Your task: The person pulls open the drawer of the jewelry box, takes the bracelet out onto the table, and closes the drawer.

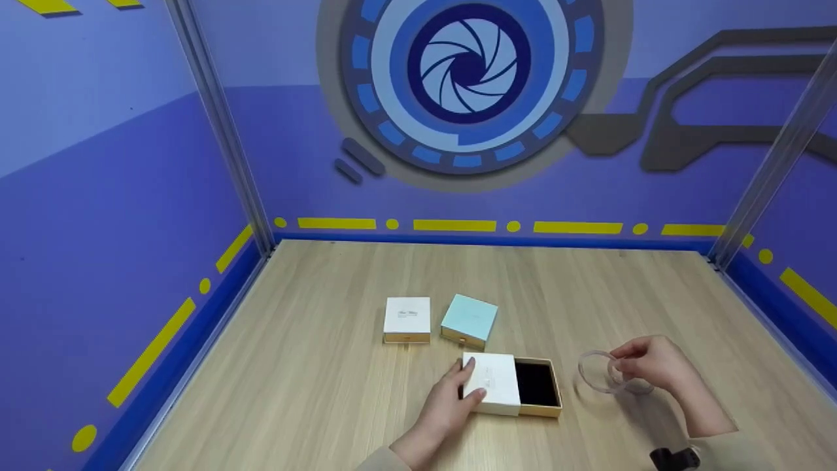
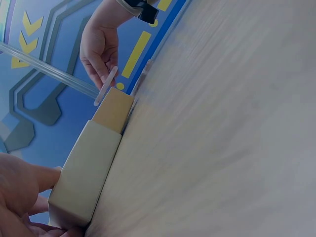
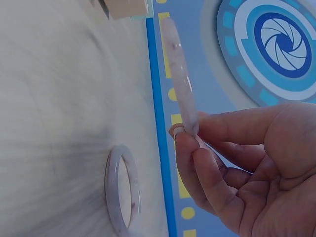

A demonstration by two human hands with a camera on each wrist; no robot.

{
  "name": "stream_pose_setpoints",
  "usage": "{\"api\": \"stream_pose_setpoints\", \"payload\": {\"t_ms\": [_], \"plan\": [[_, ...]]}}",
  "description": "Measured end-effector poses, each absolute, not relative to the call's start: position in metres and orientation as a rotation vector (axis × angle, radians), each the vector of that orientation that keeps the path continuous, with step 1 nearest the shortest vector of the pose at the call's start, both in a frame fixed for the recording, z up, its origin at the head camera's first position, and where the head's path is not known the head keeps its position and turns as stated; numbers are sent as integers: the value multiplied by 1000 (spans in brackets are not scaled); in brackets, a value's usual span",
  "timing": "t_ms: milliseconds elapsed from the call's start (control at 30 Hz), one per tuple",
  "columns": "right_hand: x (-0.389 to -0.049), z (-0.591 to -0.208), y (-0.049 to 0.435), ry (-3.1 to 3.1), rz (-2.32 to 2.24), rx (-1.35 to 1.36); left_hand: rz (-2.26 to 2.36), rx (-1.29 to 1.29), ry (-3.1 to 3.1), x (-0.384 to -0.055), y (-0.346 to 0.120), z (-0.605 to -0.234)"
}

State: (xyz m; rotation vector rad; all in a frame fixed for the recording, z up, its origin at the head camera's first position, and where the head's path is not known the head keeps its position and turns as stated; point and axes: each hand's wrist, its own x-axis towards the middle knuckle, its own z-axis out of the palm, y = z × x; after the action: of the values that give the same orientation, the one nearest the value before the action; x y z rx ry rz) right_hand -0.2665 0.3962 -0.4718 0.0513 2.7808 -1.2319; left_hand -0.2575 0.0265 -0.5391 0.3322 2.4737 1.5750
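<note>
A white drawer-style jewelry box lies near the front of the table, its gold-edged drawer slid partly out to the right and showing a black lining. My left hand grips the left end of its sleeve, thumb and fingers round that end. To the right of the drawer, my right hand pinches a pale translucent bangle at its edge between thumb and fingertips, raised over the table. A second pale bangle lies on the table below that hand.
Behind the gripped box stand a closed white box with dark lettering and a closed light-blue box, side by side. The wooden table is bounded by blue-purple printed walls with metal corner posts.
</note>
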Motion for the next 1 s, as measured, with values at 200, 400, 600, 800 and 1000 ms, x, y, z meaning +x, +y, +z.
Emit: {"api": "stream_pose_setpoints", "payload": {"t_ms": [200, 400, 600, 800, 1000], "plan": [[-265, -473, 408, 2758, -1269, 106, 1579, 342, 2473, -257, 27, -539], [-265, -473, 422, 2799, -1204, 146, 1579, 357, 2477, -256, 26, -539], [-263, -473, 436, 2813, -1175, 195, 1577, 351, 2466, -257, 27, -538], [-261, -475, 454, 2834, -1167, 235, 1565, 357, 2456, -257, 26, -538], [-261, -476, 477, 2810, -1160, 339, 1573, 345, 2454, -256, 26, -538]]}}
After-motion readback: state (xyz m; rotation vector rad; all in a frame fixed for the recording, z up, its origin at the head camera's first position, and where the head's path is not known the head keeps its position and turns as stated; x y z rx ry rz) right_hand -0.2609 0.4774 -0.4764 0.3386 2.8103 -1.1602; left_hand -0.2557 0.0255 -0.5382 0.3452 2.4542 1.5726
